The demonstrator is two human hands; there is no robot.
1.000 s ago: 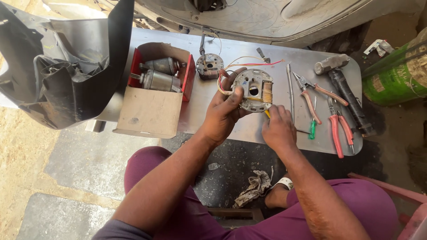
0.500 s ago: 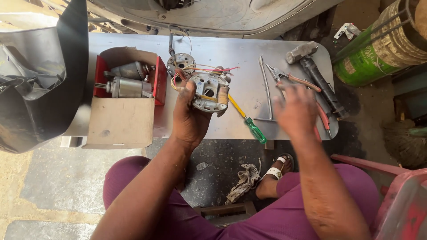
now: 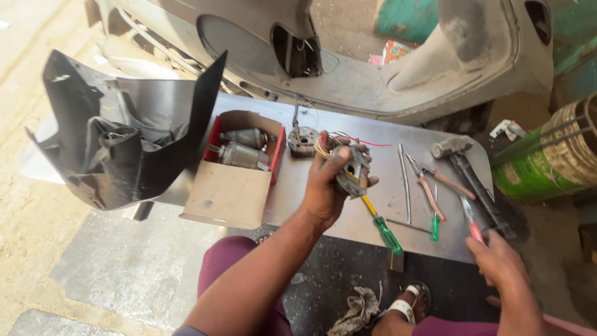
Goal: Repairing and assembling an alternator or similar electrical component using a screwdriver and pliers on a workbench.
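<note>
A flat grey sheet-metal work surface (image 3: 373, 134) stands over a dark, oil-stained concrete floor (image 3: 112, 274), which turns sandy and sunlit toward the left. Behind it rises a dusty grey scooter body panel (image 3: 373, 74), with a green-painted wall (image 3: 404, 15) beyond. A green metal drum with yellowish bands (image 3: 553, 155) lies at the right.
</note>
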